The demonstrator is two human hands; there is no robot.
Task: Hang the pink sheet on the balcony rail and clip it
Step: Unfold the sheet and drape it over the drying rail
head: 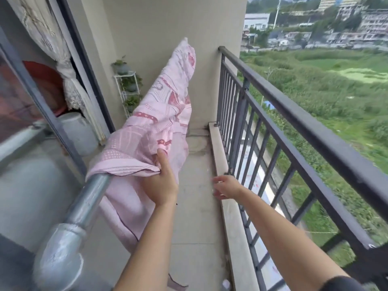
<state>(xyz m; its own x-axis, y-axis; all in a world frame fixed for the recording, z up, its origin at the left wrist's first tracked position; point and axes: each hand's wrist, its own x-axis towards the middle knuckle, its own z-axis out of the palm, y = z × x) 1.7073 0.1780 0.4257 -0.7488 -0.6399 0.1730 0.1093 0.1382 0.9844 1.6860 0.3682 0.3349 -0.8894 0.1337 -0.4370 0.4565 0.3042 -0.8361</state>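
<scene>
The balcony floor (195, 217) runs away from the camera to a pale end wall (168, 28). Along its right side stands a dark metal railing (310, 127) with upright bars, set on a low concrete ledge (233, 217); past it lie green land and distant buildings. On the left is a glass door (25, 122) in a dark frame, with a lace curtain (69, 80) tied back behind the glass and a grey pot (77, 133) at its foot.

A silver pipe (88, 196) runs from the lower left corner up the left side of the balcony, towards the end wall. The pink sheet (151, 114), patterned in darker pink, lies bunched along the pipe and hangs off both sides of it. Its far end rises in a peak against the wall, and its near part drops down towards the floor. It is well apart from the railing.

A white plant stand (128, 89) with small potted plants sits in the far left corner, partly behind the sheet.

The left hand (161, 181) grips a fold at the sheet's near edge, just beside the bare stretch of pipe, thumb on top and fingers tucked under the cloth. The right hand (227, 186) is blurred; it reaches out over the ledge near the foot of the railing, fingers loosely spread, holding nothing and touching nothing
</scene>
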